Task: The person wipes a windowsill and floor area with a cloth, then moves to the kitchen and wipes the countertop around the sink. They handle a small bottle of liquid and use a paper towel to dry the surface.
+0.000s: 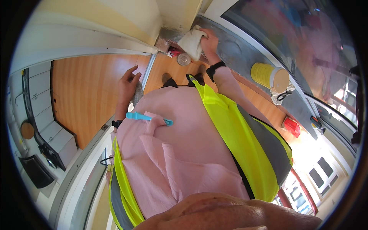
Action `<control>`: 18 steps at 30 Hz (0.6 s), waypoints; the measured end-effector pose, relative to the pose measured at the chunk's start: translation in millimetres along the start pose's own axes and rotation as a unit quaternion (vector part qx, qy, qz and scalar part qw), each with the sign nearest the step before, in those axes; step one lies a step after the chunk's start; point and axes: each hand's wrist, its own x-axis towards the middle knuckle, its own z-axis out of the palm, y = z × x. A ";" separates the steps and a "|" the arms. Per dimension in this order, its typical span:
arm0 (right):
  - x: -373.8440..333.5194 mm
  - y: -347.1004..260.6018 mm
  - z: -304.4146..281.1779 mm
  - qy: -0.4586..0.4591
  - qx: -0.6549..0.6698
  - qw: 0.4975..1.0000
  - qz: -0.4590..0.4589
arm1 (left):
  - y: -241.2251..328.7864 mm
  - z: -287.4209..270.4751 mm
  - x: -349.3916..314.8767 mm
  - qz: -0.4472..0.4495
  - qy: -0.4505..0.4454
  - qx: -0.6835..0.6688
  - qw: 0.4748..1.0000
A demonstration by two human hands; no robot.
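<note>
My right hand (209, 41) presses a white cloth (193, 43) onto the far end of the grey windowsill (234, 48), by the wall corner. Its fingers are closed over the cloth's edge. Just left of the cloth stand a clear round glass jar (183, 59) and a small red item (173, 51) whose kind I cannot make out. My left hand (129, 83) hangs over the doorway side with thumb and fingers apart, holding nothing I can see. Something grey and fuzzy (138, 94) shows beside that wrist, partly hidden.
Along the sill to the right stand a yellow cylindrical container (266, 75), a white bundle with black cord (281, 96), a red object (292, 127) and a black-and-orange tool (317, 123). A glass window (291, 42) borders the sill. Left, a door frame (149, 71) edges the wooden floor (92, 88).
</note>
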 end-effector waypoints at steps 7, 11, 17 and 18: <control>24.0 -9.9 20.5 -0.022 -0.092 0.990 -0.105 | -5.7 0.8 -3.2 -0.019 -0.005 -0.006 1.000; 24.0 2.7 -1.0 -0.085 -0.063 0.994 0.003 | -4.9 -3.4 -3.6 -0.017 0.007 -0.030 0.999; -6.8 -2.3 17.8 -0.013 -0.079 0.992 -0.101 | -3.9 -0.1 -5.1 -0.026 0.008 -0.005 1.000; -18.7 -8.4 24.7 -0.033 -0.095 0.988 -0.117 | -4.3 0.7 -3.2 -0.025 0.008 -0.019 0.999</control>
